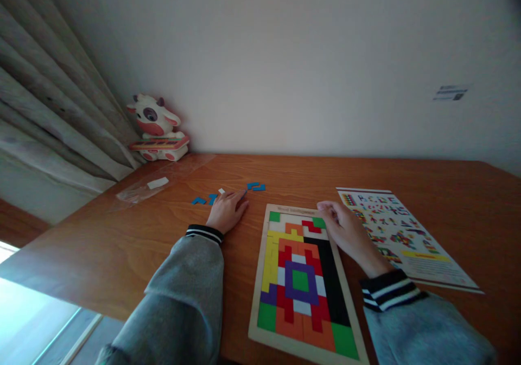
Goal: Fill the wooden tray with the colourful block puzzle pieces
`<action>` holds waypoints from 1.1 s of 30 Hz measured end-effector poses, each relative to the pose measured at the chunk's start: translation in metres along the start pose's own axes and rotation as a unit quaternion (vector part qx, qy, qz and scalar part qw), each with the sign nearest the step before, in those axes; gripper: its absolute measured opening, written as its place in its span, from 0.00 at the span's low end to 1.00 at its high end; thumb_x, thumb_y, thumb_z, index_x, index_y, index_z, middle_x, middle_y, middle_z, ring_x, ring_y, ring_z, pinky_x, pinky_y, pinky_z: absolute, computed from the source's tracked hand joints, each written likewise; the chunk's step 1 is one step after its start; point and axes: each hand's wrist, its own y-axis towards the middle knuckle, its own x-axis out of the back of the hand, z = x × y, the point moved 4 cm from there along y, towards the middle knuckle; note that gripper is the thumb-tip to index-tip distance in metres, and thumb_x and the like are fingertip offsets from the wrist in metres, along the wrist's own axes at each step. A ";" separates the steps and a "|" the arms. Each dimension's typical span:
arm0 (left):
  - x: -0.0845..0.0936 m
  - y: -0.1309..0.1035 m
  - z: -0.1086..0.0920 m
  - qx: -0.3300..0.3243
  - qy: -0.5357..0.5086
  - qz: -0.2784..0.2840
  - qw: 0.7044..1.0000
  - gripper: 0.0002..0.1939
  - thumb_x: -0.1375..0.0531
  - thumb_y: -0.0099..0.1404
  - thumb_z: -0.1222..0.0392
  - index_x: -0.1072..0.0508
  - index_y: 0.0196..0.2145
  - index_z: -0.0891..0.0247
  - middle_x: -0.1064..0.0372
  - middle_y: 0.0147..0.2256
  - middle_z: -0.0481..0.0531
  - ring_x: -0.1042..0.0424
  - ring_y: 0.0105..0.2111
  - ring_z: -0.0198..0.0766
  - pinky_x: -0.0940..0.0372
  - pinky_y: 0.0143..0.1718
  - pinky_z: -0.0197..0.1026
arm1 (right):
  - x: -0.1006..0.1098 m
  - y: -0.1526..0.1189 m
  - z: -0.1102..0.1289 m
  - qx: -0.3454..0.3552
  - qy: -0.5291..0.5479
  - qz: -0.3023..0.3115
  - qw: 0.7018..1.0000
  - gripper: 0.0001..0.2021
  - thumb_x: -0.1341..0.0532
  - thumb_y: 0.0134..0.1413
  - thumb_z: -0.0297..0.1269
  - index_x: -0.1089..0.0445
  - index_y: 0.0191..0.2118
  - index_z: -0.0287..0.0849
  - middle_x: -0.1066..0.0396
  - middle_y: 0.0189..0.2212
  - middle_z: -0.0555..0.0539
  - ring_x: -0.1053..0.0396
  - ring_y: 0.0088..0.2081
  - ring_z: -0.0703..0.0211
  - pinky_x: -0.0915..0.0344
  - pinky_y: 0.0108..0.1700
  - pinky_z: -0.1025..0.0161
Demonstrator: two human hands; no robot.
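Note:
A wooden puzzle tray (254, 300) lies in front of me, mostly filled with green, red, orange, yellow, black, purple and white pieces; bare wood-coloured gaps show near its top. My left hand (228, 210) reaches over the table left of the tray, palm down with fingers spread, its fingertips beside a small blue piece. Several blue pieces (198, 201) and a small white piece (222, 191) lie around it. My right hand (342, 229) is at the tray's upper right corner, its fingers curled together; whether they hold anything is hidden.
A printed pattern sheet (427, 256) lies right of the tray, partly behind my right wrist. At the back left stands a cow toy (158, 128) with a keyboard, near a clear plastic bag (138, 192). A curtain (52, 93) hangs on the left.

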 end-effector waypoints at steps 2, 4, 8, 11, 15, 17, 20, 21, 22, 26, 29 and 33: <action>-0.002 0.003 0.008 0.015 0.016 0.019 1.000 0.16 0.43 0.70 0.55 0.25 0.52 0.60 0.24 0.48 0.58 0.27 0.49 0.47 0.35 0.53 0.48 | 0.004 0.001 0.001 -0.006 0.011 -0.020 1.000 0.23 0.50 0.65 0.56 0.29 0.44 0.42 0.25 0.40 0.40 0.28 0.40 0.50 0.33 0.44 0.54; -0.003 0.004 0.008 0.016 0.019 0.028 0.999 0.14 0.44 0.70 0.56 0.23 0.49 0.59 0.22 0.45 0.57 0.25 0.46 0.46 0.33 0.51 0.45 | 0.008 0.002 0.002 -0.012 0.017 -0.041 0.999 0.23 0.50 0.64 0.56 0.29 0.43 0.42 0.24 0.41 0.39 0.27 0.42 0.48 0.33 0.45 0.53; -0.001 0.002 0.000 -0.001 0.024 0.038 0.999 0.14 0.44 0.69 0.60 0.25 0.50 0.59 0.22 0.44 0.56 0.24 0.45 0.46 0.31 0.49 0.46 | 0.015 0.002 0.005 -0.024 0.034 -0.067 0.997 0.23 0.50 0.64 0.57 0.29 0.42 0.43 0.24 0.41 0.39 0.27 0.40 0.49 0.33 0.43 0.54; -0.002 0.001 -0.006 -0.025 0.015 0.052 0.998 0.17 0.44 0.68 0.63 0.28 0.53 0.59 0.23 0.47 0.56 0.23 0.43 0.45 0.30 0.47 0.46 | 0.018 0.001 0.007 -0.027 0.038 -0.070 0.996 0.24 0.50 0.63 0.58 0.29 0.42 0.43 0.24 0.42 0.39 0.27 0.39 0.50 0.33 0.43 0.55; -0.002 0.000 -0.011 -0.056 -0.011 0.048 0.997 0.18 0.46 0.67 0.66 0.27 0.53 0.61 0.23 0.47 0.56 0.23 0.45 0.44 0.30 0.48 0.45 | 0.018 0.001 0.008 -0.031 0.027 -0.060 0.997 0.24 0.49 0.63 0.57 0.28 0.41 0.42 0.23 0.38 0.39 0.26 0.37 0.49 0.33 0.41 0.55; -0.001 -0.001 -0.015 -0.067 -0.039 0.032 0.996 0.18 0.47 0.66 0.68 0.26 0.51 0.61 0.23 0.46 0.56 0.23 0.45 0.43 0.30 0.49 0.44 | 0.017 0.001 0.008 -0.032 0.018 -0.054 0.998 0.23 0.48 0.63 0.57 0.27 0.40 0.42 0.23 0.36 0.40 0.26 0.35 0.50 0.33 0.40 0.54; 0.004 -0.004 -0.031 -0.094 -0.109 -0.010 0.990 0.15 0.46 0.68 0.66 0.24 0.48 0.60 0.23 0.46 0.55 0.23 0.46 0.41 0.29 0.50 0.44 | 0.013 0.000 0.013 -0.011 0.036 -0.035 0.999 0.21 0.46 0.62 0.54 0.27 0.42 0.42 0.23 0.37 0.41 0.26 0.36 0.51 0.32 0.39 0.55; 0.006 -0.006 -0.039 -0.107 -0.136 -0.026 0.985 0.14 0.45 0.69 0.65 0.23 0.47 0.60 0.23 0.46 0.54 0.24 0.46 0.41 0.30 0.51 0.44 | 0.010 -0.002 0.016 0.000 0.052 -0.015 0.999 0.20 0.45 0.62 0.54 0.27 0.43 0.43 0.23 0.38 0.42 0.26 0.37 0.51 0.31 0.39 0.55; 0.008 -0.008 -0.049 -0.120 -0.163 -0.041 0.978 0.13 0.45 0.70 0.64 0.23 0.46 0.60 0.23 0.46 0.54 0.24 0.46 0.40 0.29 0.51 0.43 | 0.007 -0.003 0.019 0.010 0.072 0.011 0.997 0.19 0.45 0.62 0.53 0.27 0.44 0.44 0.23 0.38 0.42 0.26 0.37 0.52 0.31 0.40 0.55; 0.006 -0.015 -0.098 -0.242 -0.213 -0.019 0.946 0.12 0.45 0.71 0.64 0.22 0.45 0.58 0.23 0.47 0.52 0.25 0.47 0.39 0.31 0.52 0.44 | -0.009 -0.010 0.031 0.001 0.191 0.145 0.971 0.19 0.43 0.61 0.53 0.27 0.48 0.45 0.22 0.43 0.44 0.25 0.40 0.54 0.28 0.44 0.56; -0.001 -0.015 -0.122 -0.306 -0.227 -0.027 0.924 0.13 0.46 0.72 0.65 0.23 0.46 0.60 0.23 0.47 0.52 0.25 0.47 0.38 0.30 0.52 0.44 | -0.013 -0.010 0.029 -0.037 0.267 0.213 0.939 0.22 0.40 0.58 0.54 0.27 0.49 0.43 0.23 0.46 0.43 0.24 0.41 0.54 0.28 0.45 0.56; -0.009 -0.010 -0.133 -0.331 -0.249 -0.051 0.909 0.10 0.43 0.71 0.61 0.23 0.45 0.65 0.22 0.45 0.56 0.24 0.46 0.38 0.29 0.51 0.42 | -0.005 -0.005 0.015 -0.048 0.254 0.234 0.937 0.21 0.36 0.53 0.55 0.23 0.43 0.42 0.21 0.41 0.43 0.25 0.42 0.52 0.30 0.46 0.57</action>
